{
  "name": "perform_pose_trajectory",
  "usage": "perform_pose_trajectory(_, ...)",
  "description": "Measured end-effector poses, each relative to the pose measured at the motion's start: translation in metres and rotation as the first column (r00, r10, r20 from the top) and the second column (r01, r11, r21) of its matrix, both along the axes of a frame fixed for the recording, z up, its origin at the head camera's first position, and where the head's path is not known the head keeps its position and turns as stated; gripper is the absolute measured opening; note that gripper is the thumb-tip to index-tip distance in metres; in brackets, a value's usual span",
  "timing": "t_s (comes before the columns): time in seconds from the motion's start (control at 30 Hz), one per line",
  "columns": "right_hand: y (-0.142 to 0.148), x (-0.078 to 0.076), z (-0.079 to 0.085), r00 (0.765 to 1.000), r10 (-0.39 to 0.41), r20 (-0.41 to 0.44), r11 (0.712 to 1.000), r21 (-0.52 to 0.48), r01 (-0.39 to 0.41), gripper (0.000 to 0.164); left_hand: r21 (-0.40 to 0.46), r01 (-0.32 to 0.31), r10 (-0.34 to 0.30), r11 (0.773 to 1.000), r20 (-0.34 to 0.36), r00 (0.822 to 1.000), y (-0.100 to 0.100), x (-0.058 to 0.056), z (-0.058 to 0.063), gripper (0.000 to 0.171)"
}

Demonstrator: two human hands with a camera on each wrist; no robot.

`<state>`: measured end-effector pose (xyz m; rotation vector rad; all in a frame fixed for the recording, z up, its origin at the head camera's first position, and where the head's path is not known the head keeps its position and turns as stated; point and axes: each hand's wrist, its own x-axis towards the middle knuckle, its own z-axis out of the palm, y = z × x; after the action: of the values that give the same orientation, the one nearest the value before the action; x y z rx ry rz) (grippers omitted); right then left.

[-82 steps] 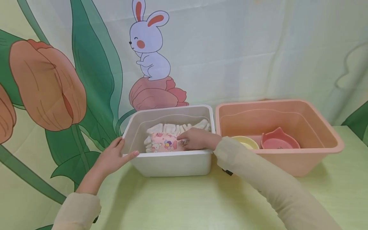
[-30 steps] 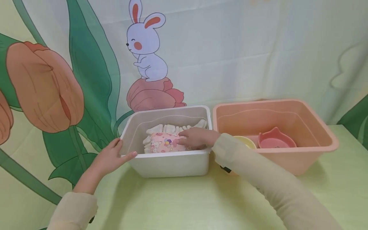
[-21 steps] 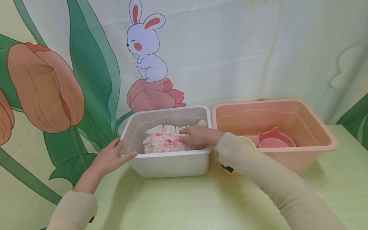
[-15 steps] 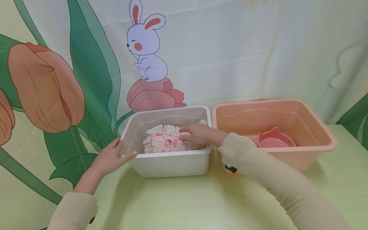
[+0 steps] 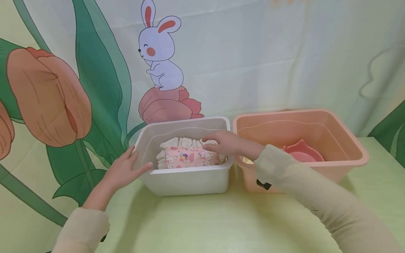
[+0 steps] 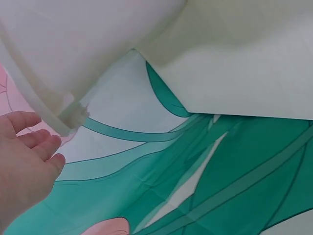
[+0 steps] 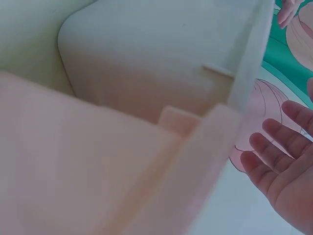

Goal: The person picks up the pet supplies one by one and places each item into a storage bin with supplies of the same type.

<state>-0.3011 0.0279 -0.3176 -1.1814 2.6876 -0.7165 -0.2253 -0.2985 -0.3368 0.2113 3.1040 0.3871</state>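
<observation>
A pink cloth bundle [image 5: 183, 158], printed with cartoon figures and edged with white ruffles, lies inside the white bin [image 5: 190, 184]. Over the bin's right side hovers my right hand [image 5: 224, 143], its fingers relaxed above the bundle's right end. The right wrist view shows that hand [image 7: 286, 171] with loosely spread fingers and nothing in them. My left hand [image 5: 124, 170] rests at the bin's front left corner, thumb stretched along the front rim. In the left wrist view its fingers [image 6: 46, 147] lie loosely at the rim.
A pink bin [image 5: 345, 168] stands right beside the white one. It contains a pink cat-eared bowl [image 5: 303, 151] and a yellow bowl mostly hidden by my right sleeve [image 5: 284, 172]. Both bins stand on a light green table [image 5: 190, 225] against a printed backdrop [image 5: 253, 70].
My right hand has come off the bundle, rising and drawing right, so more of the bundle's right end shows. My left hand has stayed at the bin's corner.
</observation>
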Motion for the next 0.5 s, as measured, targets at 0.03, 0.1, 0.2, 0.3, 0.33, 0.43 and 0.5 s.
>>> perform_pose_trajectory(0.03,0.002,0.000,0.002,1.000,0.002,-0.008,1.000,-0.001,-0.002,0.039,-0.001,0.004,-0.004,1.000,0.001,1.000,0.002,-0.001,0.002,0.084)
perform_pose_trajectory(0.1,0.006,0.000,0.006,1.000,-0.002,-0.009,1.000,-0.004,0.002,0.039,-0.006,0.012,-0.012,1.000,0.007,1.000,0.005,-0.003,0.004,0.085)
perform_pose_trajectory(0.2,0.013,0.000,0.012,0.999,-0.022,0.027,0.999,-0.024,0.022,0.040,-0.021,0.028,-0.028,0.999,-0.002,1.000,0.010,-0.007,0.007,0.084)
perform_pose_trajectory(0.3,0.022,-0.001,0.017,0.995,-0.059,0.080,0.996,-0.055,0.063,0.042,-0.027,0.050,-0.050,0.998,-0.025,0.998,0.014,-0.012,0.011,0.081)
perform_pose_trajectory(0.33,0.026,-0.001,0.018,0.993,-0.072,0.096,0.995,-0.063,0.078,0.042,-0.032,0.057,-0.058,0.998,-0.032,0.998,0.016,-0.014,0.013,0.080)
perform_pose_trajectory(0.43,0.035,-0.002,0.021,0.987,-0.107,0.119,0.991,-0.067,0.115,0.043,-0.051,0.074,-0.076,0.996,-0.046,0.996,0.022,-0.018,0.017,0.078)
perform_pose_trajectory(0.5,0.041,-0.002,0.023,0.985,-0.121,0.122,0.990,-0.060,0.129,0.043,-0.065,0.076,-0.078,0.995,-0.038,0.996,0.026,-0.020,0.020,0.077)
